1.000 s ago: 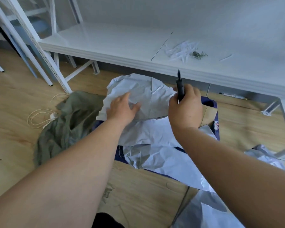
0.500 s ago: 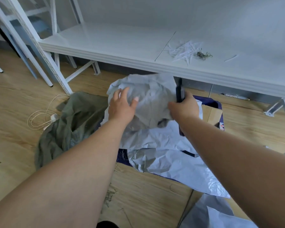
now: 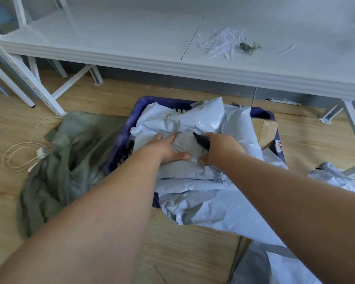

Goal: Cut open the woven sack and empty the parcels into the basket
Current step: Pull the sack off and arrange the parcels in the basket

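My left hand (image 3: 168, 149) lies flat, fingers straight, pressing a grey parcel (image 3: 186, 145) atop the pile in the blue basket (image 3: 119, 148). My right hand (image 3: 221, 147) grips a black cutter (image 3: 201, 140) while its thumb touches the same parcel. The green sack (image 3: 59, 160) lies crumpled on the floor left of the basket.

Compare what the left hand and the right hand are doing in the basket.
The left hand lies flat with straight fingers on a grey parcel; the right hand is curled. The left hand holds no tool; the right hand grips a black cutter pointing up and left. Both rest on the same parcel, atop the pile in the blue basket.
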